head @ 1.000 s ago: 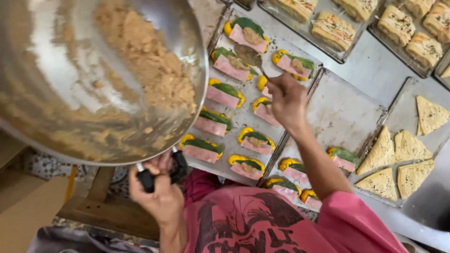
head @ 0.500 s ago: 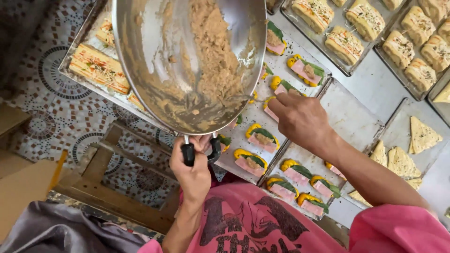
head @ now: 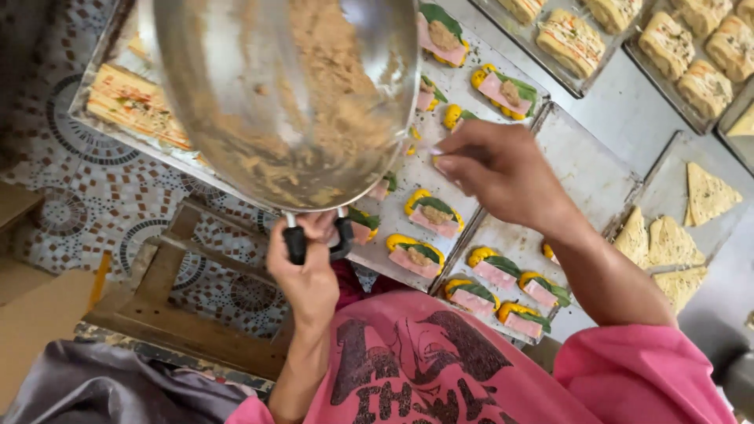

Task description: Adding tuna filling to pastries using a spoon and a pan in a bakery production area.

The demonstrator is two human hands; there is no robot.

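My left hand (head: 308, 271) grips the black-ended handle of a large steel pan (head: 236, 86) tilted up over the trays; brown crumbly filling (head: 330, 102) clings to its inside. My right hand (head: 495, 169) reaches toward the pan's rim with its fingers bunched; whether it holds a pinch of filling I cannot tell. Below it lies a metal tray (head: 471, 216) of small pink, green and yellow pieces (head: 416, 255), some topped with brown filling.
A second tray (head: 581, 173) on the right holds more such pieces (head: 522, 290) at its near end. Trays of triangular breads (head: 707, 192) and rectangular sandwiches (head: 569, 35) lie farther right and back. A wooden frame (head: 173, 306) and patterned tile floor are at left.
The pan has swung right and closer to the camera, covering more of the tray. My right hand has pulled back from the tray pieces up toward the pan's rim.
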